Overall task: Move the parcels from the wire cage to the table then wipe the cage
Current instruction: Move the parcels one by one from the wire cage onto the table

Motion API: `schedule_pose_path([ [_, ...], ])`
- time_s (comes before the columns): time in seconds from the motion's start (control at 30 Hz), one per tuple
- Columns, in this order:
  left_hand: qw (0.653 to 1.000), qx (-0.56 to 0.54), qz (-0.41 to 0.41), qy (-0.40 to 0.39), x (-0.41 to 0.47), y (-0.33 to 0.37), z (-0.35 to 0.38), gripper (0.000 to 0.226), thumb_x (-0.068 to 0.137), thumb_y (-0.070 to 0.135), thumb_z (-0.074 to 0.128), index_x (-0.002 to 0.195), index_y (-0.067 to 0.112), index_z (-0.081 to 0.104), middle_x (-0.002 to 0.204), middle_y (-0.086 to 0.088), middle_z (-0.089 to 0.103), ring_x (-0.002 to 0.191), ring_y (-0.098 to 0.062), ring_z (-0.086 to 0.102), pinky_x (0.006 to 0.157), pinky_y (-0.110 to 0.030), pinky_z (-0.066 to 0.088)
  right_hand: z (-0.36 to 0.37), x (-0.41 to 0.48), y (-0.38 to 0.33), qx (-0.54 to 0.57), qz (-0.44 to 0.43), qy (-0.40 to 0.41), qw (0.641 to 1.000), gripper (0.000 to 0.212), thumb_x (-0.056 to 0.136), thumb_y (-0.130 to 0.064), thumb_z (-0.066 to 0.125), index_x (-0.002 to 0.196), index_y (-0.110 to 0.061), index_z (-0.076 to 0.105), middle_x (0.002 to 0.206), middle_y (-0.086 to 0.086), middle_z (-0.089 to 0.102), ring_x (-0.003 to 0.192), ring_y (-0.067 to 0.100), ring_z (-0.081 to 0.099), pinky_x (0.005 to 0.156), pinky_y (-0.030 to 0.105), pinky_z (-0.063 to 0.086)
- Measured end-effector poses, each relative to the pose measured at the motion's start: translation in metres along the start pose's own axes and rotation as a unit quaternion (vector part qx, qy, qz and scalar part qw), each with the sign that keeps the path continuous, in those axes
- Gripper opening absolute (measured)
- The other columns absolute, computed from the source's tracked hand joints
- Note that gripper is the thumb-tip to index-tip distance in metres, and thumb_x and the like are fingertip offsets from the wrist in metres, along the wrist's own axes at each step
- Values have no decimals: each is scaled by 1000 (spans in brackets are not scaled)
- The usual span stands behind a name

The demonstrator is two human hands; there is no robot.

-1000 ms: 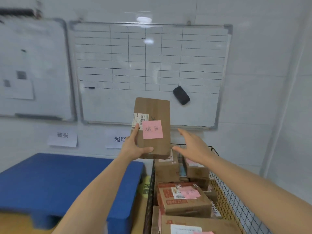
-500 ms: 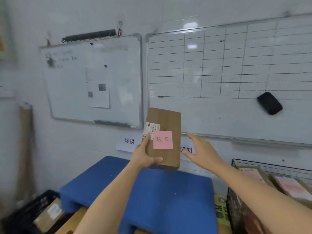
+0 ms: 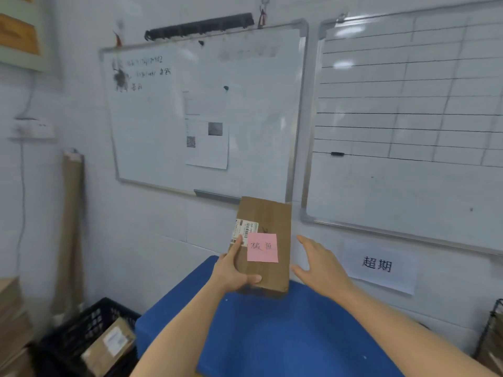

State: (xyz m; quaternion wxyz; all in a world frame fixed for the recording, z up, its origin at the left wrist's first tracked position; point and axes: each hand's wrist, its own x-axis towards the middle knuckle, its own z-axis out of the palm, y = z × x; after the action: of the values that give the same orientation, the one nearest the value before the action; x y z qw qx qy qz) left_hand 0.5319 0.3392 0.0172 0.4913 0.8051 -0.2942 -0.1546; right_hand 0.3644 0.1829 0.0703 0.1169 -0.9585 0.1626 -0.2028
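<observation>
at the far left a black crate [image 3: 68, 338] sits on the floor with a box [image 3: 111, 344] in it, and a brown roll [image 3: 72, 227] leans on the wall behind. above them hangs a small whiteboard [image 3: 245, 104] with a sheet [image 3: 208, 142] stuck on it. the left hand [image 3: 234, 273] grips the parcel [image 3: 265, 213] at its lower left edge, thumb across the front and fingers curled behind. the parcel stands upright in the air over the back edge of the blue table [image 3: 272, 336], a pink note [image 3: 262, 247] on its face beside a white label [image 3: 242, 229]. the right hand [image 3: 321, 265] is spread wide, fingers straight, just beside the parcel's right edge, not touching it and holding nothing. further right a paper sign [image 3: 378, 265] is stuck on the wall under a gridded whiteboard [image 3: 408, 131]. at the right edge a sliver of the wire cage [image 3: 496, 308] shows, with brown parcels inside.
</observation>
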Motion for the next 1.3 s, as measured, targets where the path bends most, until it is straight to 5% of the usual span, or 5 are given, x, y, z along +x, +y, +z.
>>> schedule_pose_path([
  [0.13, 1000, 0, -13, -19, 46, -31, -33, 128, 39, 45, 85, 143, 56, 12, 135, 1, 46, 120, -24, 51, 101, -42, 46, 32, 48, -17, 20, 9, 3, 1000, 69, 95, -36, 54, 151, -18, 19, 149, 2, 37, 135, 19, 36, 106, 24, 25],
  [0.33, 999, 0, -23, -23, 85, -60, -81, 117, 63, 23, 88, 149, 43, 13, 136, 0, 51, 118, -21, 54, 102, -35, 45, 73, 97, -42, 27, 16, -19, 999, 66, 95, -34, 55, 150, -17, 23, 149, 3, 38, 134, 19, 37, 107, 26, 28],
  [0.67, 995, -9, -41, -87, 124, -99, -113, 116, 65, 28, 87, 147, 51, 9, 137, 4, 48, 118, -25, 52, 76, -44, 59, 119, 134, -77, 2, 54, -10, 998, 70, 92, -35, 57, 150, -14, 25, 153, 3, 34, 137, 21, 36, 111, 30, 27],
  [1.07, 986, 3, -78, -149, 152, -137, -130, 121, 61, 34, 89, 147, 50, 6, 143, 3, 43, 121, -27, 51, 91, -46, 53, 170, 154, -105, -10, 106, -62, 992, 86, 87, -57, 57, 152, -15, 20, 154, 6, 31, 139, 23, 32, 113, 37, 28],
  [1.3, 970, -1, -145, -194, 149, -156, -126, 126, 57, 32, 89, 148, 48, 4, 135, 7, 46, 107, -29, 57, 68, -50, 59, 214, 135, -112, 46, 200, -174, 963, 84, 80, -60, 65, 147, -28, 24, 129, 5, 53, 114, 22, 54, 88, 31, 49],
])
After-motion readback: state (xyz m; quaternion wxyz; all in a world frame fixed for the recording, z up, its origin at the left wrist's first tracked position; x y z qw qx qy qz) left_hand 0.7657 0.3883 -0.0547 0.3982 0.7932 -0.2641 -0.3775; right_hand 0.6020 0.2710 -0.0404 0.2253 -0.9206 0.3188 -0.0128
